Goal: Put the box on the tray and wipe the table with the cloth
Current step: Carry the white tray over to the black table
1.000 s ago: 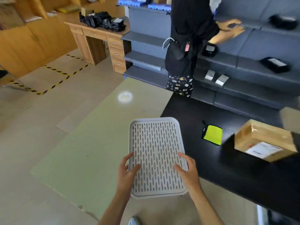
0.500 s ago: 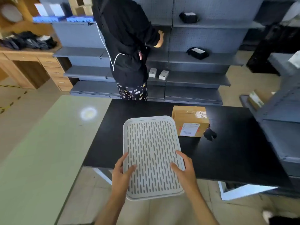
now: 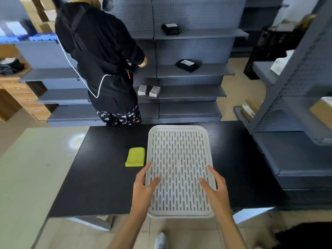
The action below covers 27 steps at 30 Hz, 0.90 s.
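A black bench [image 3: 100, 186] spans the middle, with shelves [image 3: 190, 72] beyond. A slotted white tray [image 3: 179, 159] is held over it, its near edge past the bench's front. The left hand [image 3: 143, 189] and right hand [image 3: 214, 189] grip its long sides, thumbs on top. A green cloth [image 3: 135, 157] lies just left of the tray, bare bench around it. The box is out of sight.

Both forearms are bare, with no sleeve in sight up to the bottom edge of the view; the left hand [image 3: 143, 189] and right hand [image 3: 214, 187] wear no gloves, rings or watch; below the left hand, between the forearms, shows the toe of a pale grey shoe [image 3: 160, 241].
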Tool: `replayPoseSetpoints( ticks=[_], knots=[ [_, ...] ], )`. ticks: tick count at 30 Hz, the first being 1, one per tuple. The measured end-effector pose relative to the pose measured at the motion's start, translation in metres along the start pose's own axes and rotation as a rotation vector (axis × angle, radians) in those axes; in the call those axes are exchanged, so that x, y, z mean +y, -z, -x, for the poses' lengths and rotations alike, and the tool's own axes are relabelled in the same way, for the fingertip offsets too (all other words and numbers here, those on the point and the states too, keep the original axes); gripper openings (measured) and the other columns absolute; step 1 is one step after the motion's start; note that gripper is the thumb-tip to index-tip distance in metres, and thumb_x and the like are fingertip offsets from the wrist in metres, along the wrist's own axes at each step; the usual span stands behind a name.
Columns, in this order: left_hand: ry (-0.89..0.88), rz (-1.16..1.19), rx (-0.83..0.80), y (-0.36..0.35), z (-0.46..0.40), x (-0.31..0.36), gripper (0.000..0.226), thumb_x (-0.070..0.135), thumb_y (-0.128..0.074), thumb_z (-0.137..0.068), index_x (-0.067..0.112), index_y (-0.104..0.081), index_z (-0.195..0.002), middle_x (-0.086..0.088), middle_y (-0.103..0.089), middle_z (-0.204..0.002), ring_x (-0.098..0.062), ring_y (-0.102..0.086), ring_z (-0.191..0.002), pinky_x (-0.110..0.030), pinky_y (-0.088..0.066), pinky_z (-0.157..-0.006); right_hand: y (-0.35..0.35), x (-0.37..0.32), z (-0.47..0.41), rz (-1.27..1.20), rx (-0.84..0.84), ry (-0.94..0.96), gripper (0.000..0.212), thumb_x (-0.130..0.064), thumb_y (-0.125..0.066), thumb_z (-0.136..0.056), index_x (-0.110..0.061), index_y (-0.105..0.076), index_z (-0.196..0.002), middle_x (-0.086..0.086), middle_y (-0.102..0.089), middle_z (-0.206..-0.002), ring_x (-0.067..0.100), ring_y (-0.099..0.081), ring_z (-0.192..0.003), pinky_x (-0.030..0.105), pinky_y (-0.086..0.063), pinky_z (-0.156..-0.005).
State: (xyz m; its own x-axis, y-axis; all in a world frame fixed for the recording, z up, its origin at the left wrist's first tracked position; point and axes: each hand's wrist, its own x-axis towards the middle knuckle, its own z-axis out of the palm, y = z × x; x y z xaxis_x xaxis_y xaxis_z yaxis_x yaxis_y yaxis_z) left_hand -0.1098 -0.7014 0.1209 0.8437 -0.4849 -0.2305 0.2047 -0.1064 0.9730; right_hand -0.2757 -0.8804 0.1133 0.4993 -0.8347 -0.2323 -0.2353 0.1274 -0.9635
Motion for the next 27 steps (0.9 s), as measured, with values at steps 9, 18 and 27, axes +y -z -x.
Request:
replayPoseSetpoints(
  ticks=[9,18,27],
  knots=[
    [-0.008,0.035,-0.126,-0.081,-0.088,0.032,0.058,0.03,-0.083,-0.083,0.052,-0.06,-0.131,0.012,-0.06,-0.142,-0.018,-0.061,-0.127,-0.052,-0.052,-0.104,0.038,-0.038,-0.078,-0.026,0.119,0.015,0.052,-0.03,-0.074,-0.093,-0.044,-0.057,-0.14,-0.014,-0.048,-0.139,0.004,-0.057,-0.119,0.041,-0.052,-0.102],
    [0.033,0.079,-0.197,-0.147,-0.155,0.049,0.059,0.026,-0.08,-0.085,0.05,-0.058,-0.135,0.021,-0.06,-0.138,-0.006,-0.06,-0.124,-0.036,-0.054,-0.1,0.061,-0.058,-0.152,-0.001,0.188,0.042,0.047,-0.03,-0.07,-0.096,-0.048,-0.057,-0.138,-0.015,-0.049,-0.136,0.001,-0.056,-0.118,0.025,-0.047,-0.09],
    [0.073,0.048,-0.209,-0.229,-0.189,0.049,0.061,0.026,-0.081,-0.085,0.058,-0.056,-0.131,0.019,-0.055,-0.141,-0.001,-0.056,-0.124,-0.038,-0.049,-0.105,0.114,-0.05,-0.222,0.042,0.243,-0.031,0.044,-0.036,-0.068,-0.098,-0.051,-0.057,-0.137,-0.017,-0.05,-0.143,-0.003,-0.052,-0.124,0.038,-0.045,-0.108]
  ],
)
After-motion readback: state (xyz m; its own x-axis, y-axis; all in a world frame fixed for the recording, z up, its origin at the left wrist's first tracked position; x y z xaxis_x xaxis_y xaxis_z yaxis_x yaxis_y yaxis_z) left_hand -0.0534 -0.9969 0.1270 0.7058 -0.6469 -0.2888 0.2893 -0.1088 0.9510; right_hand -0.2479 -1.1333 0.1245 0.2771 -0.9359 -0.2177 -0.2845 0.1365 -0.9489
